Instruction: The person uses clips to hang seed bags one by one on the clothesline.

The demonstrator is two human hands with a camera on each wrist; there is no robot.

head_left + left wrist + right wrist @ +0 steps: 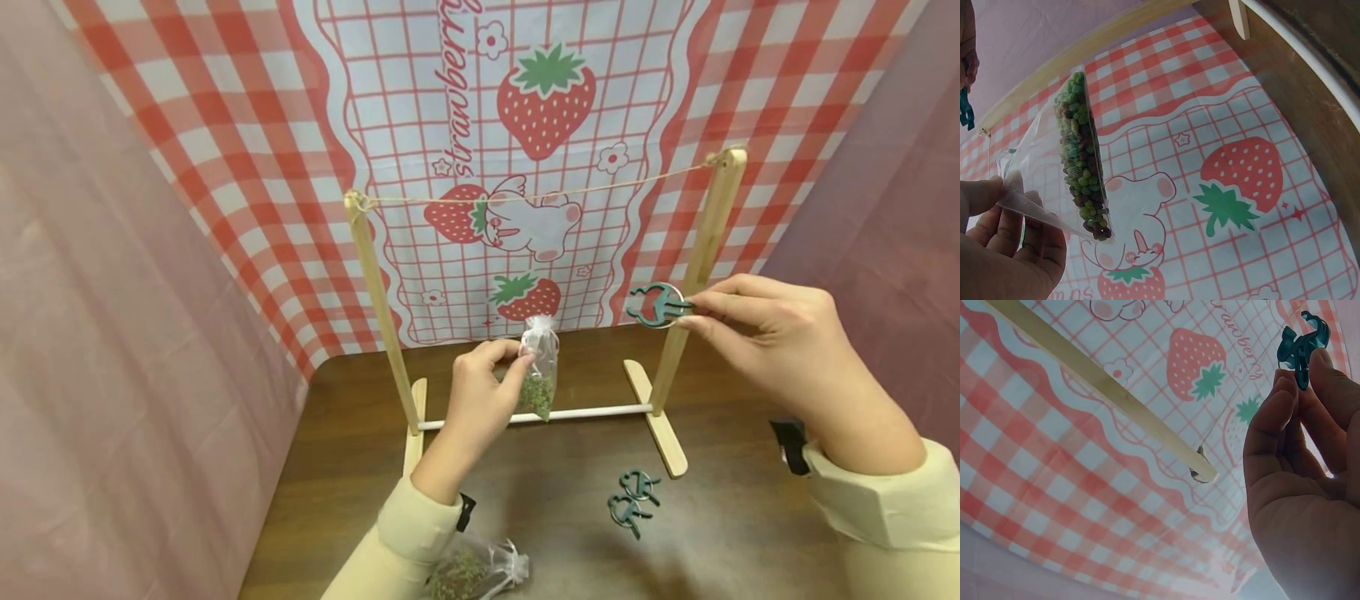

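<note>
My left hand (483,392) pinches the top of a sheer white drawstring bag (542,358) between thumb and fingers. Green and brownish bits fill the bag's lower end, seen closely as a bag of small beads or buds (1082,162) in the left wrist view. On the right, my right hand (787,333) pinches the handles of a dark green plastic spring clip (660,306) with a wire ring. The clip's curved jaws face left, apart and with nothing between them. In the right wrist view the same clip (1302,347) stands above the fingertips.
A wooden frame (381,308) with a twine line (600,190) across its top stands behind the hands. A white rod (592,412) joins its feet. Two more green clips (633,500) lie on the brown table (555,517). Another filled bag (480,571) lies by the left sleeve.
</note>
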